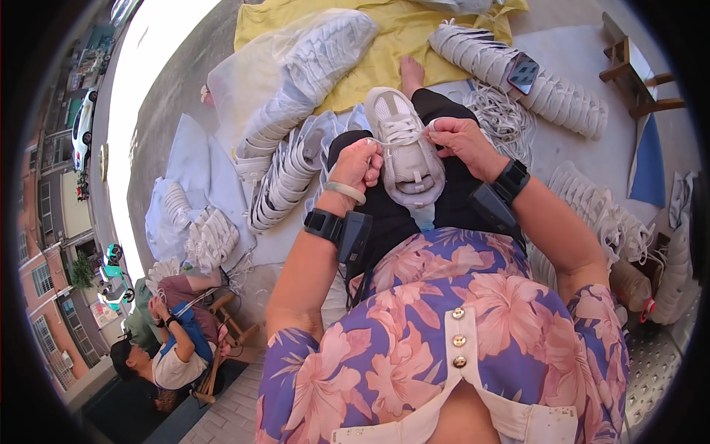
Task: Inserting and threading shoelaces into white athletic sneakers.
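Observation:
A white and pale grey sneaker upper (410, 164) lies across my lap, its toe end pointing away from me. White shoelace (403, 135) is threaded across its front in several rows. My left hand (358, 164), left of the upper, is closed with the lace end pinched in its fingers. On the other side, my right hand (464, 144) pinches the other lace end between thumb and finger. Both ends are drawn out sideways from the upper. The fingertips partly cover the lace ends.
Nested stacks of white uppers (277, 189) lie to the left, one under clear plastic (244, 81). A phone (523, 72) rests on another stack (562, 103) at far right, near loose laces (503, 118). A wooden stool (629, 70) stands beyond. Another person (181, 355) sits at lower left.

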The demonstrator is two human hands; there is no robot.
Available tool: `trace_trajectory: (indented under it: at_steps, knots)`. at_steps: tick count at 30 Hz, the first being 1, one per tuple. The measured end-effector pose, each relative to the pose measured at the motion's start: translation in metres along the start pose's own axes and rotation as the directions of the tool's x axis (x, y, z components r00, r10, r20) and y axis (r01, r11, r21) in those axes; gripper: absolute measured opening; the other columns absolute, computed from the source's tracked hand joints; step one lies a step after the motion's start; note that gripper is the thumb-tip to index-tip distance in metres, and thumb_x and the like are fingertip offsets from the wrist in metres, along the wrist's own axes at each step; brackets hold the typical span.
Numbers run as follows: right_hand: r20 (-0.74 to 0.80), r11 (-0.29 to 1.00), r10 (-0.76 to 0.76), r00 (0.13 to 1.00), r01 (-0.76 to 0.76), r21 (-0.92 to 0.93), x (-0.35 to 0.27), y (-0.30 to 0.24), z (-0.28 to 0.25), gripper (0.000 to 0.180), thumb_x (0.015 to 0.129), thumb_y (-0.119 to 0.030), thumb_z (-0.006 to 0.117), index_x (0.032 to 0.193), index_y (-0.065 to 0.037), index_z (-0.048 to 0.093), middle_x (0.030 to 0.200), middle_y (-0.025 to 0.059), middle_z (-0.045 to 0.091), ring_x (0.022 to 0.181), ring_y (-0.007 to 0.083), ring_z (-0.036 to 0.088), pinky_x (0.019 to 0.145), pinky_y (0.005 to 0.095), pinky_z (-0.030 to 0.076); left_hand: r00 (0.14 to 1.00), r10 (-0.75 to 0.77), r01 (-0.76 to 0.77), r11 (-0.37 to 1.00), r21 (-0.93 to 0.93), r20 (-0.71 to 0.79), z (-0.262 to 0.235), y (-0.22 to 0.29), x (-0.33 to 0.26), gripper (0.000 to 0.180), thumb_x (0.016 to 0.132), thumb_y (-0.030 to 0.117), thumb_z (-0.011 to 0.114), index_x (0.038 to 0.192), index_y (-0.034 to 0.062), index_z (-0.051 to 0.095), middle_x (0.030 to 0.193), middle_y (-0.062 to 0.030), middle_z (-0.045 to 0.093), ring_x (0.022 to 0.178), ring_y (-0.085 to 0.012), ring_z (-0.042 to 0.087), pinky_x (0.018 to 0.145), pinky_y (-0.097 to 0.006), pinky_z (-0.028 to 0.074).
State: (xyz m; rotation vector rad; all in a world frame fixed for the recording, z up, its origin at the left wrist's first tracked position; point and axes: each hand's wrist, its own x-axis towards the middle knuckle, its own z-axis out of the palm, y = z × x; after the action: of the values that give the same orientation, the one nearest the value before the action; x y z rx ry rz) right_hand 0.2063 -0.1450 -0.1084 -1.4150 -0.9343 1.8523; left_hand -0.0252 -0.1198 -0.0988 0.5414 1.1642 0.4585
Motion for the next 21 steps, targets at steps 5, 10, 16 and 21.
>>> trace_trajectory:
  at_steps: [5, 10, 16, 21]
  knots:
    - [-0.163, 0.969, -0.066, 0.984, 0.102, 0.225, 0.009, -0.002, 0.003, 0.015, 0.086, -0.018, 0.058, 0.098, -0.010, 0.064, 0.087, -0.0043, 0.059, 0.080, 0.0050, 0.053, 0.070, 0.0224, 0.045, 0.925, 0.281, -0.274, 0.960, 0.066, -0.256, 0.003, 0.009, 0.018, 0.011, 0.088, 0.014, 0.048, 0.085, 0.0045, 0.052, 0.062, -0.0035, 0.055, 0.039, -0.0108, 0.042, 0.038, -0.023, 0.033]
    - [-0.153, 0.950, -0.162, 0.975, 0.196, 0.244, 0.007, 0.011, 0.002, 0.016, 0.085, -0.016, 0.060, 0.099, -0.009, 0.063, 0.085, -0.0050, 0.059, 0.076, 0.0032, 0.052, 0.067, 0.0198, 0.044, 0.782, 0.585, -0.423, 0.751, 0.508, -0.215, -0.011, -0.010, 0.008, 0.023, 0.085, 0.021, 0.057, 0.070, 0.0037, 0.060, 0.062, 0.0013, 0.054, 0.053, -0.0061, 0.049, 0.049, -0.020, 0.039]
    - [-0.295, 0.941, -0.191, 0.936, 0.260, 0.216, 0.008, 0.017, 0.006, 0.011, 0.085, -0.015, 0.061, 0.092, -0.008, 0.062, 0.073, -0.0042, 0.058, 0.061, 0.0032, 0.051, 0.056, 0.0177, 0.044, 0.700, 0.670, -0.488, 0.701, 0.520, -0.248, 0.008, -0.021, -0.010, 0.025, 0.087, 0.022, 0.056, 0.070, 0.0039, 0.059, 0.061, 0.0057, 0.046, 0.051, -0.0029, 0.038, 0.047, -0.020, 0.032]
    - [-0.353, 0.933, -0.232, 0.906, 0.310, 0.182, 0.008, 0.020, 0.013, 0.006, 0.084, -0.013, 0.061, 0.086, -0.006, 0.059, 0.071, -0.0022, 0.058, 0.060, 0.0044, 0.052, 0.056, 0.0178, 0.045, 0.848, 0.450, -0.431, 0.893, 0.129, -0.282, 0.009, -0.030, -0.009, 0.017, 0.090, 0.021, 0.052, 0.080, 0.0082, 0.051, 0.054, 0.0038, 0.044, 0.042, -0.0031, 0.036, 0.038, -0.018, 0.030]
